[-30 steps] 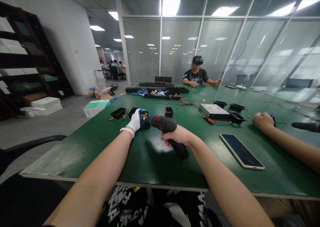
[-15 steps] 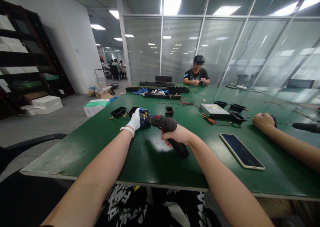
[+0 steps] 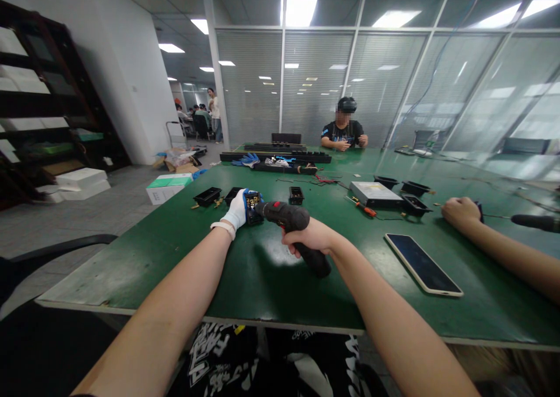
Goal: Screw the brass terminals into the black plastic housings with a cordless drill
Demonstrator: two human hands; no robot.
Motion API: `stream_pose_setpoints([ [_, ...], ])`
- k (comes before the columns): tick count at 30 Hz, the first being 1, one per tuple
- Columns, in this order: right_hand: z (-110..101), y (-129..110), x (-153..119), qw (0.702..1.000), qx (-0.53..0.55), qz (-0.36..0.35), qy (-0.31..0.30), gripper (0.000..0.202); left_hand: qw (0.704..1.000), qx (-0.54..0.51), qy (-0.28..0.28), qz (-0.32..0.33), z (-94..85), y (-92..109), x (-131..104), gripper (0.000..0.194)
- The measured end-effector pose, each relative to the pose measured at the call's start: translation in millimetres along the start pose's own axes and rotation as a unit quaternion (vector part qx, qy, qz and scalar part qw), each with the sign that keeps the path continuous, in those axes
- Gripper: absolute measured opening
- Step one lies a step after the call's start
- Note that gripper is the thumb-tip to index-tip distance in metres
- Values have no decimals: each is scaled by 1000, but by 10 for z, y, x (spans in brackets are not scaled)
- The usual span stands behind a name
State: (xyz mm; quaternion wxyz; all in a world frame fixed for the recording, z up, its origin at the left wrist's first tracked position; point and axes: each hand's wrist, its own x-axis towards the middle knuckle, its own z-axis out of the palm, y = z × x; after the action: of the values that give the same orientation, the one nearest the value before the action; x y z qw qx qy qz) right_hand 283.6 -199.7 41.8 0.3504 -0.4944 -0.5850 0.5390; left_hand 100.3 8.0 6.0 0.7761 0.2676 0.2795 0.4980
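Note:
My left hand (image 3: 237,208), in a white and blue glove, is closed around a black socket module (image 3: 252,215) with brass parts inside. My right hand (image 3: 301,238), bare, grips the handle of a black cordless drill (image 3: 286,215). The drill points left and its tip reaches the module; the exact contact is too small to make out. Just behind my left hand lies a black plastic box (image 3: 231,195), partly hidden by it. Another black box (image 3: 207,197) with small brass pieces beside it is to the left, and a third black box (image 3: 296,195) stands beyond the drill.
On the green table (image 3: 184,286), a phone (image 3: 423,264) lies right of my forearm. Farther back are a silver case (image 3: 376,194), a screwdriver (image 3: 366,209), several black boxes and long black strips (image 3: 275,157). A co-worker's hand (image 3: 461,211) is at the right; another person (image 3: 345,127) sits opposite.
My hands, the drill and the module stay almost in place. The person opposite has moved their hands apart, and a standing person has appeared in the far doorway.

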Motion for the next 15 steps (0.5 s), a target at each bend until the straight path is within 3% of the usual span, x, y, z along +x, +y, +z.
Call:
stream_pose_setpoints([
  [15, -4, -12, -12, 1000, 9, -2, -1, 15, 1000, -2, -2, 1, -50, -17, 65, 30],
])
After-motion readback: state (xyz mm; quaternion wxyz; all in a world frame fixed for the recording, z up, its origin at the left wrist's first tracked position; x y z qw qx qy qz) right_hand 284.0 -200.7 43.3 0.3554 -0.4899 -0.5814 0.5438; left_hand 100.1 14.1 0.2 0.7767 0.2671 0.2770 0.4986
